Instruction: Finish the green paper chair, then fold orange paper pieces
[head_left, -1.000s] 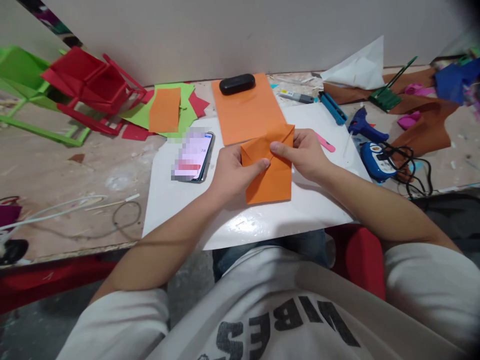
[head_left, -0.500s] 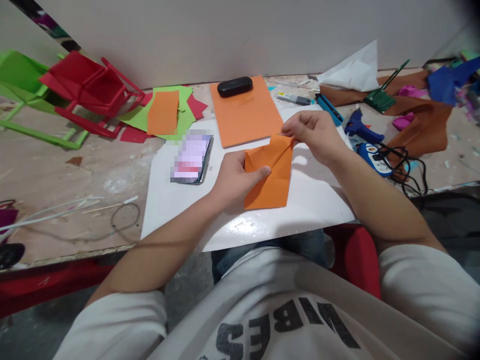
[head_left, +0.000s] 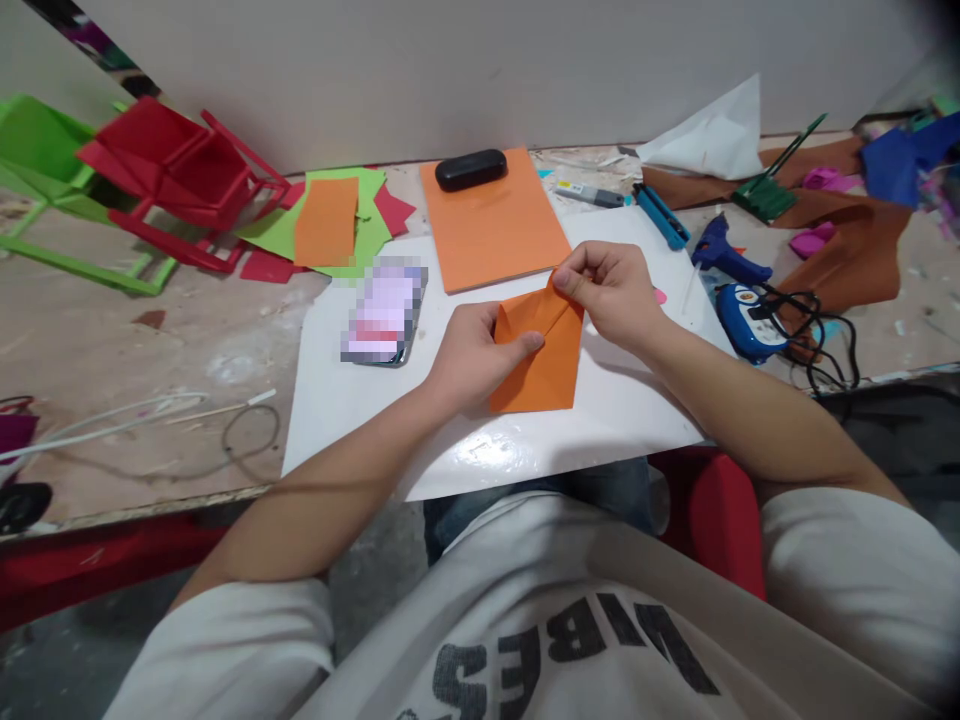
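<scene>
Head view, with a clock face centred on the folded paper (head_left: 544, 375) and 12 towards the wall: the paper is orange and hangs between both hands over the white board (head_left: 450, 455); whether its lower edge rests there I cannot tell. Its long axis runs roughly from 12 to 6, the top leaning a little towards 1.

The left hand (head_left: 476, 360), at 9, grips the side edge, thumb flat across the front and fingers mostly hidden behind. The right hand (head_left: 611, 295), at 2, pinches the raised tip of the flap (head_left: 551, 292) between thumb and fingertips. From the left hand the paper lies towards 3; from the right, towards 8. Both hands touch it, but the right is the nearer to the flap, whose crease slants from that pinch down towards 8, to the left thumb.

Around them, the phone (head_left: 386, 305) lies near at 10, the orange sheet (head_left: 495, 235) at 11 with the black case (head_left: 471, 170) on it, the glue gun (head_left: 727, 252) well apart at 2.

Upside-down letters on the shirt (head_left: 525, 600) read "VIBES". The phone's screen is pixelated, and the yellow label on the marker (head_left: 590, 194), at 1, is too small to read.
</scene>
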